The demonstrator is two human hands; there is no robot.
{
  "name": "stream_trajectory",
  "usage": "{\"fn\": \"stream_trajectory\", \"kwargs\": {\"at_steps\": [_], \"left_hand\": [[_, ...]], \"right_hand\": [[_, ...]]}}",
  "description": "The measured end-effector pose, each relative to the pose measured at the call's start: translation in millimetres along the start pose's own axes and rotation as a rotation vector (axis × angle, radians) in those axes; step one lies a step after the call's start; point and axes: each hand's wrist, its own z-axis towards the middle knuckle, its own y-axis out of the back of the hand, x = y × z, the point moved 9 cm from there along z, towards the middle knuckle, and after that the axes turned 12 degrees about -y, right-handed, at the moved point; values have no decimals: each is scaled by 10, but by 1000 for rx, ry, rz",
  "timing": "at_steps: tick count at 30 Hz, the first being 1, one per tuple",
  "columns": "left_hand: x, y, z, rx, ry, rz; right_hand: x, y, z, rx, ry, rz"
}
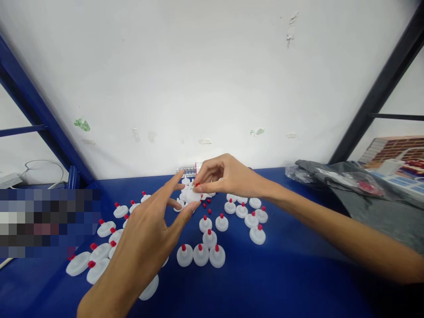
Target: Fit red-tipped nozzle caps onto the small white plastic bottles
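Observation:
My right hand (220, 176) is closed in a pinch, with thumb and fingertips on a small red cap (197, 185). Right beneath that cap is a white round plastic lid (191, 195). My left hand (155, 216) is spread, its thumb tip beside the lower edge of this lid; I cannot tell if it touches. Behind the hands lies a pile of white lids (186, 181), partly hidden by my fingers. Several loose red caps (209, 211) lie just in front of the pile.
White lids with red caps stand in groups on the blue table (285, 282): at the front middle (201, 255), on the right (257, 235) and on the left (98, 270). A clear tray (188, 171) sits by the wall. Grey plastic bags (347, 181) lie at the right.

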Motion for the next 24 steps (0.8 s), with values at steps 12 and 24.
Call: {"fn": "stream_trajectory", "kwargs": {"at_steps": [12, 24], "left_hand": [[-75, 12, 30, 24, -35, 24], [-36, -6, 15, 27, -18, 37]], "right_hand": [[-917, 180, 51, 158, -395, -587], [-894, 167, 216, -146, -227, -657]]}}
